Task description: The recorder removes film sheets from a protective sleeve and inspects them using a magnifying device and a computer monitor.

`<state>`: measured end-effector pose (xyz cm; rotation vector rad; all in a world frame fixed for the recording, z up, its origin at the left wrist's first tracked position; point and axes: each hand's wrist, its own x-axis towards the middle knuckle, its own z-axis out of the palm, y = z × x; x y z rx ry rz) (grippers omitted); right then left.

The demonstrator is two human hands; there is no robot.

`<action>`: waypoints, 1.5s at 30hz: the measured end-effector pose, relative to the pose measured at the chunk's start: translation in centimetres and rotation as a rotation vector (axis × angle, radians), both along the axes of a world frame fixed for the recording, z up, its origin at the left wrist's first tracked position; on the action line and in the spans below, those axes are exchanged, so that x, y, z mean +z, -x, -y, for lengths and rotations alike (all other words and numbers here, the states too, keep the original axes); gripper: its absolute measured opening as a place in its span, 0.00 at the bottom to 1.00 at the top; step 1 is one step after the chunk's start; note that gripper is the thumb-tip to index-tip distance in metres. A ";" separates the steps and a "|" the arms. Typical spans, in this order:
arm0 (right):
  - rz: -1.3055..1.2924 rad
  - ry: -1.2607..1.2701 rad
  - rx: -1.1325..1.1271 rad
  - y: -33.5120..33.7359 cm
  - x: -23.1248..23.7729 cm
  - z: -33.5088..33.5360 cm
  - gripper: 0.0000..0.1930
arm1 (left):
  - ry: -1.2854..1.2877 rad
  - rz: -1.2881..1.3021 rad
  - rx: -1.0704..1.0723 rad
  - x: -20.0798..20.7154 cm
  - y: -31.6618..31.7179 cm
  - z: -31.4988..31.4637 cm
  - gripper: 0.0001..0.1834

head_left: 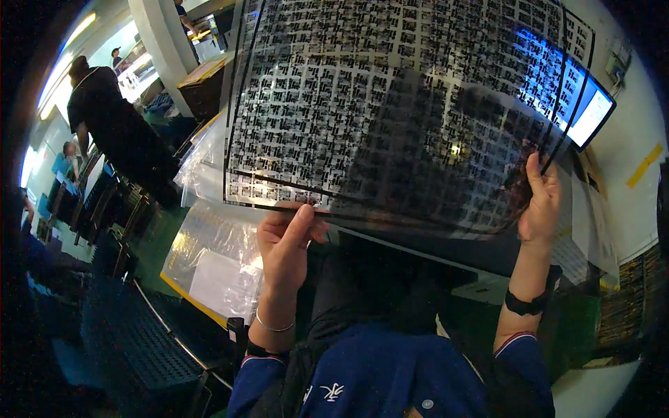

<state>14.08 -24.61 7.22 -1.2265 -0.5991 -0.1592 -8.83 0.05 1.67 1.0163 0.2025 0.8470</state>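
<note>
A large clear film sheet (313,132) covered in rows of small black print, with black border lines, is held up in front of me. My left hand (284,240) pinches its near edge towards the left corner, thumb on top. At the near right corner my right hand (542,202) grips it, thumb on the face and fingers behind. The sheet bends a little and shows dark reflections. Through its right part a lit monitor (594,115) shows. Below and left of my left hand lies a clear plastic sleeve (233,244) with white paper (221,282) in it.
A table edge runs beneath the film. At left are a dark blue perforated rack (157,341) with a metal rail, a pale pillar (162,56) and a person in dark clothes (115,115). Others are farther back. Yellow tape (644,166) marks the right wall.
</note>
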 end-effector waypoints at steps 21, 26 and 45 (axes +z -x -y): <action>-0.216 0.098 -0.178 1.3 0.4 0.8 0.18 | -0.235 -0.119 -0.087 1.3 0.6 0.8 0.12; -0.175 0.003 -0.081 1.1 -2.0 -0.5 0.11 | -0.161 -0.034 -0.069 0.5 1.3 1.0 0.24; -0.195 -0.123 -0.050 1.8 -4.9 1.3 0.13 | -0.071 0.012 -0.188 -1.1 1.7 1.5 0.22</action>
